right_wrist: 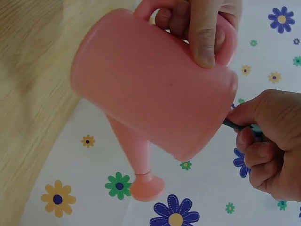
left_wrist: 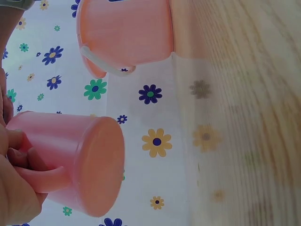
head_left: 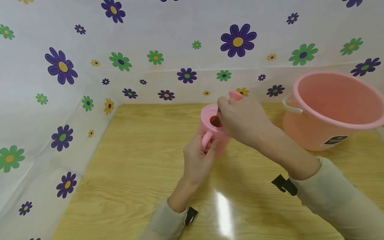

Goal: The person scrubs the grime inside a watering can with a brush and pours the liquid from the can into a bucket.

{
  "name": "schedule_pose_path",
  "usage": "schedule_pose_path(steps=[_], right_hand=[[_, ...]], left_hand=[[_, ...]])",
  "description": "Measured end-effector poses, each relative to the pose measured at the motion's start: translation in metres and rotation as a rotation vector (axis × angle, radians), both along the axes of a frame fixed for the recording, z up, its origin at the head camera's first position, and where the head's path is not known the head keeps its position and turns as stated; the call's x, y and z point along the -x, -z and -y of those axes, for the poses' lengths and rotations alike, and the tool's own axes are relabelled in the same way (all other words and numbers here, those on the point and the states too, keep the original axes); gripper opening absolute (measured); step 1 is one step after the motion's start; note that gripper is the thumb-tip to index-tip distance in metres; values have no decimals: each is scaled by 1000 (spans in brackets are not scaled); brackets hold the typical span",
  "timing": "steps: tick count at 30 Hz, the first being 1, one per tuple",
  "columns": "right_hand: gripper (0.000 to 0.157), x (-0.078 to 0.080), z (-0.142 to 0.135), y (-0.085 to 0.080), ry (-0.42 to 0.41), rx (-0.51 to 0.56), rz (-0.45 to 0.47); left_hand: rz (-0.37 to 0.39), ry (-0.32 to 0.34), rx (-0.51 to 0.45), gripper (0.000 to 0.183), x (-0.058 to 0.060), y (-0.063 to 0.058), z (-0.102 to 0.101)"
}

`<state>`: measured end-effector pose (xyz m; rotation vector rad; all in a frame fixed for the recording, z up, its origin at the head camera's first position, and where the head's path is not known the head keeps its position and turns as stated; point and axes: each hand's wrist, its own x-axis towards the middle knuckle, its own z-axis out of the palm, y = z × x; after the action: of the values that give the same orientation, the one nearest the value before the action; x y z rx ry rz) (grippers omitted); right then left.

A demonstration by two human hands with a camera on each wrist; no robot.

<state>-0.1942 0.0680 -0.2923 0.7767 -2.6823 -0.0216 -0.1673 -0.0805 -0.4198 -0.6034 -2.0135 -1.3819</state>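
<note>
A pink watering can (head_left: pixel 222 145) is held up off the table, its base (left_wrist: pixel 101 167) visible in the left wrist view. My left hand (head_left: pixel 198 161) grips its side handle (left_wrist: pixel 47 179). Over the round top opening, my right hand (head_left: pixel 244 121) pinches a slim dark green stick-like tool (right_wrist: pixel 231 124). The tool's far end goes into the can and is hidden, so its kind does not show. Beyond the right hand pokes out the can's spout head (head_left: pixel 235 95), seen whole as a rounded rose (right_wrist: pixel 147 187) in the right wrist view.
On the right of the wooden table (head_left: pixel 132 166) stands a large pink bucket (head_left: pixel 312 133) with a white handle (head_left: pixel 291 106). A white cloth with printed flowers (head_left: pixel 168 30) hangs behind the table and along its left side.
</note>
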Motion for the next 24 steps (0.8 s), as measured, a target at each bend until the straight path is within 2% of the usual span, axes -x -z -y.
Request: schedule_pose_path(steps=[9,15,20,24], right_hand=[[21,-1,-2,-4,-104,-38,-17],[20,-11,-8,-14,-186,-20,-165],[21,-10,-7,-9,-203,-33,-108],[20,-9,-3,-12,-195,-45,-96]], left_hand=[[-32,-26,-2,23,0,0,-2],[-19,-25,2,27,-2,-1,-4],[0,-28,13,27,-5,5,-2],[-9,-32,-1,26,-2,3,0]])
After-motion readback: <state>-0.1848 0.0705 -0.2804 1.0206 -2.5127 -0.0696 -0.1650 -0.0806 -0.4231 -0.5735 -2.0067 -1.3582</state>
